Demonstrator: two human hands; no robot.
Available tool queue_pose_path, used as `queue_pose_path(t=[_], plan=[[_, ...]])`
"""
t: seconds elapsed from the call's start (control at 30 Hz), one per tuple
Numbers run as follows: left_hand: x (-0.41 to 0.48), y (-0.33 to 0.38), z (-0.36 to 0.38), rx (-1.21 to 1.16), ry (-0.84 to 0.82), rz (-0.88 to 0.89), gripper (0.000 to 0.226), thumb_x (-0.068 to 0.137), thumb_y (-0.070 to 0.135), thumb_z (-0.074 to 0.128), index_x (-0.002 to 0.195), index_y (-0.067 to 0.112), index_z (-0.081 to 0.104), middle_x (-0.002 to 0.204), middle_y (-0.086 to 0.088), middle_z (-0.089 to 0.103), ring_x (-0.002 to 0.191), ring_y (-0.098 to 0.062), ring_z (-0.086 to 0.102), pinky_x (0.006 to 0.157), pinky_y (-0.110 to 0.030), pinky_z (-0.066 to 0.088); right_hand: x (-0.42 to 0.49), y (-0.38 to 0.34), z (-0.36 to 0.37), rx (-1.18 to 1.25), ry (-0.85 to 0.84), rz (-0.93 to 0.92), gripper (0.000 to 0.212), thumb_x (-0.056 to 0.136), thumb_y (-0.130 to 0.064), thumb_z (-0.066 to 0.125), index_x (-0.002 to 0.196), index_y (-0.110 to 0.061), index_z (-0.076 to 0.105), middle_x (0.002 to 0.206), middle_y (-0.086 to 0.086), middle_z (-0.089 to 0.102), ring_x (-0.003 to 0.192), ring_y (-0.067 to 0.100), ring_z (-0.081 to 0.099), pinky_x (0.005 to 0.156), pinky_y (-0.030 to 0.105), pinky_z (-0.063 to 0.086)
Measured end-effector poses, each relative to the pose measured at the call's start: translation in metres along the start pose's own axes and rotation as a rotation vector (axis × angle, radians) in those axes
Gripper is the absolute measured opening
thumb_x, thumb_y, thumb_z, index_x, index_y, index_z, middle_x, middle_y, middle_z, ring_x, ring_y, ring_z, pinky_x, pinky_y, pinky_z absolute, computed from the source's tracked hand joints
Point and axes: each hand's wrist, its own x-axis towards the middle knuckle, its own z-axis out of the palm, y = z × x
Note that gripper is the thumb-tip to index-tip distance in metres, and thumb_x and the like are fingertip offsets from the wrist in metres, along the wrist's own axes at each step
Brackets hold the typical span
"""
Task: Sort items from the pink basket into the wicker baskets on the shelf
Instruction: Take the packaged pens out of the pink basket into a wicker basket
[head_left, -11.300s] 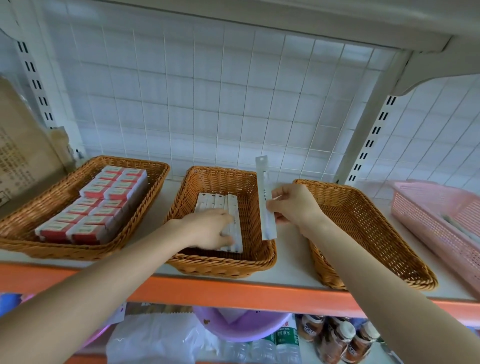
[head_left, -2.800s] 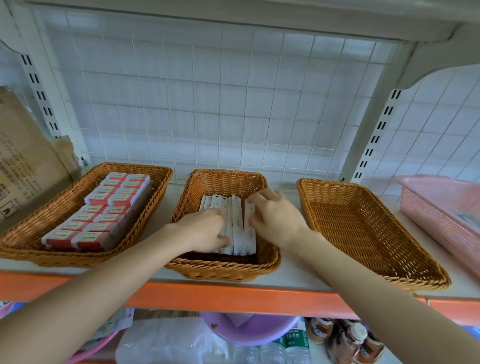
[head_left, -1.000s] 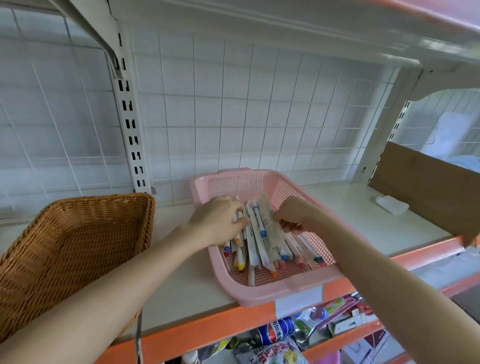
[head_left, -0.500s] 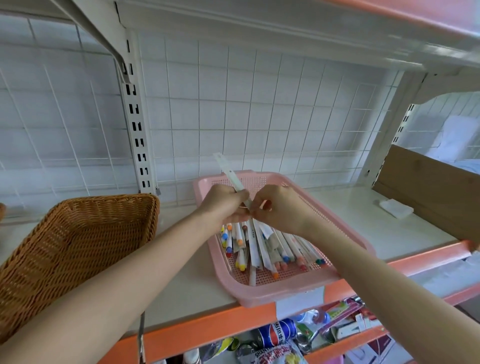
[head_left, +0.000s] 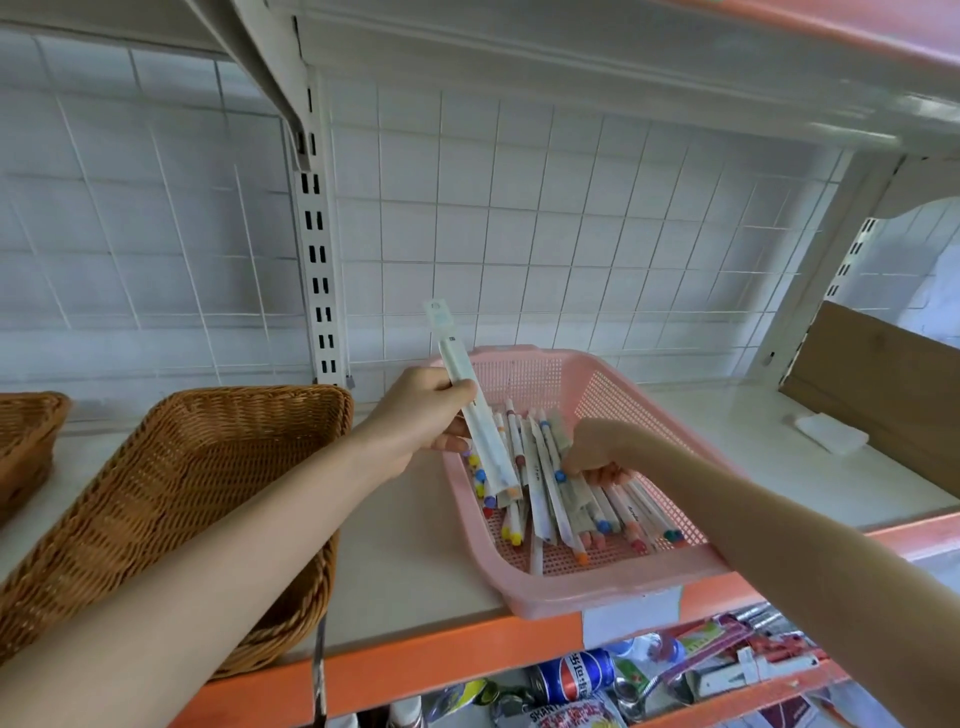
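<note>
A pink plastic basket (head_left: 587, 587) sits on the shelf at centre right, holding several long white wrapped pens with coloured tips (head_left: 550, 499). My left hand (head_left: 421, 421) grips one white packaged pen (head_left: 462, 384) above the basket's left rim, tilted with its top end pointing up. My right hand (head_left: 597, 452) reaches down into the basket and its fingers pinch at the pens there. An empty wicker basket (head_left: 171, 499) stands just left of the pink one. The corner of another wicker basket (head_left: 26, 436) shows at the far left.
White wire grid panel and slotted uprights (head_left: 317, 249) back the shelf. A cardboard sheet (head_left: 878, 379) leans at the right with a small white block (head_left: 831, 434) in front. The orange shelf lip (head_left: 426, 670) runs along the front; cans and packets lie on the shelf below.
My left hand has taken the white packaged pen alone and lifted it left of the basket. My right hand has let go of it and dropped back among the pens.
</note>
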Motion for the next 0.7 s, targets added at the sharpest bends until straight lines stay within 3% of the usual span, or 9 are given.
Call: queue_pose_path(t=[0.2,0.37,0.47,0.57,0.7], plan=[[0.0,-0.004,-0.008,0.003,0.003,-0.012,0.017,0.097,0.011,0.046,0.085,0.011,0.058,0.079,-0.007,0.065,0.061,-0.011,0.064,0.047,-0.019,0.05,-0.002,0.006,-0.014,0.425,0.123,-0.051,0.018,0.084,0.004,0.052,0.068,-0.003,0.048,0.049,0.005,0.043,0.036,0.012,0.042,0.04,0.019,0.041],[0.0,-0.005,-0.004,0.01,-0.024,-0.019,0.019,0.097,0.012,0.046,0.084,0.011,0.059,0.079,-0.007,0.067,0.06,-0.011,0.064,0.049,-0.02,0.052,-0.012,0.013,-0.016,0.697,0.103,-0.1,0.005,0.085,0.006,0.051,0.084,0.002,0.051,0.069,0.015,0.053,0.057,0.022,0.056,0.055,0.029,0.053],[0.0,-0.005,-0.001,0.034,-0.04,-0.023,0.019,0.097,0.012,0.046,0.084,0.012,0.06,0.079,-0.006,0.066,0.063,-0.014,0.063,0.055,-0.023,0.053,-0.023,0.011,-0.015,0.825,0.11,-0.185,0.015,0.082,0.014,0.046,0.077,0.0,0.049,0.067,0.016,0.05,0.053,0.021,0.051,0.052,0.028,0.049],[0.0,-0.003,-0.004,0.031,-0.056,-0.039,0.016,0.097,0.012,0.046,0.089,0.009,0.06,0.078,-0.006,0.065,0.057,-0.01,0.063,0.05,-0.021,0.052,-0.035,0.002,-0.013,0.841,0.234,-0.266,0.028,0.078,0.018,0.049,0.061,-0.004,0.047,0.059,0.012,0.045,0.048,0.019,0.043,0.044,0.024,0.04],[-0.004,0.001,-0.017,-0.019,-0.059,-0.08,0.011,0.097,0.009,0.047,0.099,0.006,0.057,0.081,-0.007,0.065,0.055,-0.009,0.064,0.049,-0.02,0.053,-0.053,-0.019,-0.006,0.952,0.273,-0.379,0.026,0.081,0.009,0.059,0.058,-0.001,0.052,0.059,0.014,0.044,0.051,0.022,0.04,0.054,0.031,0.038]])
